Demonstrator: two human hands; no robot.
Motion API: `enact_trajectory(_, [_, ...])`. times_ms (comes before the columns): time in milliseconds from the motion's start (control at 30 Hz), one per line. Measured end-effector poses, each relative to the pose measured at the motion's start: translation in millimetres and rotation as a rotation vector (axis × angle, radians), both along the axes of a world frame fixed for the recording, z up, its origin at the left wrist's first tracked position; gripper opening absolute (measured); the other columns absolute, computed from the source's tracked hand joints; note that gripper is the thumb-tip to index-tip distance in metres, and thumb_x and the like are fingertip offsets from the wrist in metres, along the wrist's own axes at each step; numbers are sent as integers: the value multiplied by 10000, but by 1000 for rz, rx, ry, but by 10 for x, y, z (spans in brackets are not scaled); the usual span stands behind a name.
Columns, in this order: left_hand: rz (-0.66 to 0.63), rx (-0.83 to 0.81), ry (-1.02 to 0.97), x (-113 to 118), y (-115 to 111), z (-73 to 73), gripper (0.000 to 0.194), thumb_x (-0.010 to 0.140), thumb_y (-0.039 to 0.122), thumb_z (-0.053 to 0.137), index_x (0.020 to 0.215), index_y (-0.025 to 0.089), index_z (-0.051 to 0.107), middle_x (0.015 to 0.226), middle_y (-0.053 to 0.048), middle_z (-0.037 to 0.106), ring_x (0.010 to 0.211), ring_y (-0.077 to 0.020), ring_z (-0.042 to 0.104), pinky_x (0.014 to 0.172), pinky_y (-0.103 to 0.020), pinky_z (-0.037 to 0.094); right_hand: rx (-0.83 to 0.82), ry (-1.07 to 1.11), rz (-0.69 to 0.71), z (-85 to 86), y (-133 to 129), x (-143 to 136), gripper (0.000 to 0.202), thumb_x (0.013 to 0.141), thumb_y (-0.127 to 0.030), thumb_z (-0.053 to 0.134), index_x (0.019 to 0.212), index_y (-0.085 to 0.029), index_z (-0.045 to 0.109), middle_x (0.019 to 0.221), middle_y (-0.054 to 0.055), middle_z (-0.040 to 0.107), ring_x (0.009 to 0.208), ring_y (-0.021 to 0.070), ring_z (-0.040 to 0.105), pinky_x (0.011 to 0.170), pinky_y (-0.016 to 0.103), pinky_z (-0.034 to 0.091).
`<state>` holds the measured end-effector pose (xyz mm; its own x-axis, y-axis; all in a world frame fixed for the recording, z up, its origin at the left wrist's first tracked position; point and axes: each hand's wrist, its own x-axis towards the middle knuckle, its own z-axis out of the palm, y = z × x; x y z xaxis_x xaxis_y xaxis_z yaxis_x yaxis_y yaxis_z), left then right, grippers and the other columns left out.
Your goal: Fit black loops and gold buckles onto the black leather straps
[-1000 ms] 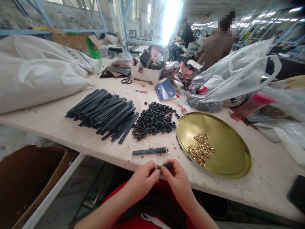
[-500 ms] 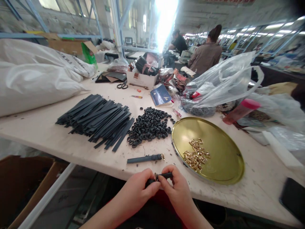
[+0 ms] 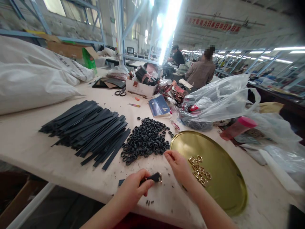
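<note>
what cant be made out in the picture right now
All in the head view:
- Whether the right hand pinches anything: its fingertips are too small and blurred.
- Whether the dark strip end belongs to the held strap: the left hand covers between.
- What the dark object is: cut off by the right edge.

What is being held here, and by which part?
The left hand holds a dark strap just behind its gold buckle. Whether the right hand pinches anything cannot be told.
</note>
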<state>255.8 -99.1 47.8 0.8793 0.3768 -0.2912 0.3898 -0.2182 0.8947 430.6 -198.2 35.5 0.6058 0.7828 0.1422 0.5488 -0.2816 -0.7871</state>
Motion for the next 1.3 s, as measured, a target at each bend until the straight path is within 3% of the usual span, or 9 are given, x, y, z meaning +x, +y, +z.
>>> enact_trajectory(133, [51, -16, 3, 19, 69, -79, 216, 802, 369, 432, 742, 178, 514, 508, 57, 508, 501, -110, 442, 523, -210, 310, -61, -212, -63, -103, 267, 574, 88, 692, -122, 572, 682, -194, 622, 751, 42, 554, 738, 181, 524, 721, 298, 377])
enact_trajectory(233, [91, -16, -11, 38, 86, -93, 230, 803, 378, 433, 732, 176, 517, 505, 54, 500, 513, -119, 460, 523, -216, 318, -28, -180, -68, -106, 317, 641, 86, 673, -130, 588, 611, -189, 581, 716, 33, 527, 711, 180, 506, 694, 298, 372])
enact_trajectory(367, [211, 32, -108, 100, 61, 3, 241, 807, 380, 433, 712, 176, 520, 524, 51, 485, 530, -117, 475, 541, -215, 340, 9, -27, -49, -2, 151, 241, 144, 767, -307, 535, 699, -183, 555, 653, 4, 516, 617, 158, 480, 589, 280, 389])
enact_trajectory(500, [215, 36, -157, 133, -40, 90, 248, 802, 377, 432, 721, 171, 545, 513, 52, 468, 502, -108, 456, 507, -205, 334, 155, 680, 55, 93, -90, -349, 238, 767, -396, 559, 698, -170, 531, 610, -16, 534, 576, 119, 482, 592, 254, 406])
enact_trajectory(567, [141, 24, -120, 108, -105, 102, 243, 792, 362, 434, 702, 168, 547, 486, 57, 442, 476, -104, 442, 491, -201, 330, 231, 822, 15, 98, -176, -542, 255, 724, -399, 618, 679, -165, 526, 591, -21, 534, 571, 113, 481, 591, 247, 395])
enact_trajectory(800, [7, 39, 1, -90, -205, 138, 225, 779, 323, 416, 661, 167, 526, 456, 65, 413, 429, -87, 408, 448, -177, 296, 231, 800, 11, 8, -399, -711, 283, 672, -404, 670, 805, -160, 617, 581, -17, 567, 559, 125, 505, 591, 270, 397])
enact_trajectory(933, [-73, 197, 55, -199, -234, 248, 219, 769, 298, 432, 678, 168, 582, 513, 37, 495, 484, -102, 430, 454, -189, 272, 179, 781, 53, -80, -452, -750, 312, 641, -443, 681, 784, -167, 660, 513, -15, 564, 525, 142, 513, 568, 292, 397])
enact_trajectory(1100, [-3, 287, 6, -268, -328, 316, 229, 807, 297, 411, 709, 172, 576, 609, 16, 557, 594, -127, 486, 535, -202, 311, 200, 781, 19, -13, -443, -841, 280, 628, -428, 691, 744, -174, 666, 542, -21, 550, 552, 130, 485, 565, 269, 385])
enact_trajectory(1300, [14, 273, -96, -303, -395, 188, 232, 844, 302, 375, 743, 180, 544, 692, -2, 580, 666, -152, 512, 630, -237, 349, 228, 843, -25, 42, -471, -983, 204, 682, -358, 658, 764, -171, 657, 567, -37, 538, 574, 102, 459, 576, 229, 372])
